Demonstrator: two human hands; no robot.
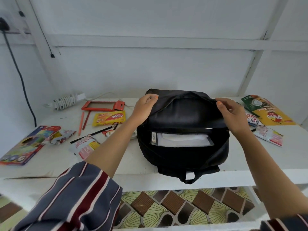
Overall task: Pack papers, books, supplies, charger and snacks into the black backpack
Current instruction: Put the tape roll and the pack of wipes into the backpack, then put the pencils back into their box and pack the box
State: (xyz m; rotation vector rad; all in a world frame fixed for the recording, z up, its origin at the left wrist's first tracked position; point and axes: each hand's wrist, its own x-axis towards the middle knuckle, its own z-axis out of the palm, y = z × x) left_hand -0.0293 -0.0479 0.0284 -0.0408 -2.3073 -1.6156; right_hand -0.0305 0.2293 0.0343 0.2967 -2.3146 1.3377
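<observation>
The black backpack (183,152) lies on the white table (133,159) with its main compartment unzipped. White papers in a clear sleeve (181,139) show inside. My left hand (143,108) grips the upper flap at its left side. My right hand (231,114) pinches the flap's edge at the right. Left of the bag lie a yellow nabati snack (109,118), other snack packets (85,145), pencils (81,122), and a colourful book (25,145). A white charger with its coiled cable (65,100) sits at the back left.
Right of the bag lie a yellow-green snack bag (266,109) and smaller packets (270,135). An orange frame-like item (103,105) rests behind the nabati pack. A black cable (20,75) hangs on the left wall. Patterned floor (183,207) shows below the table edge.
</observation>
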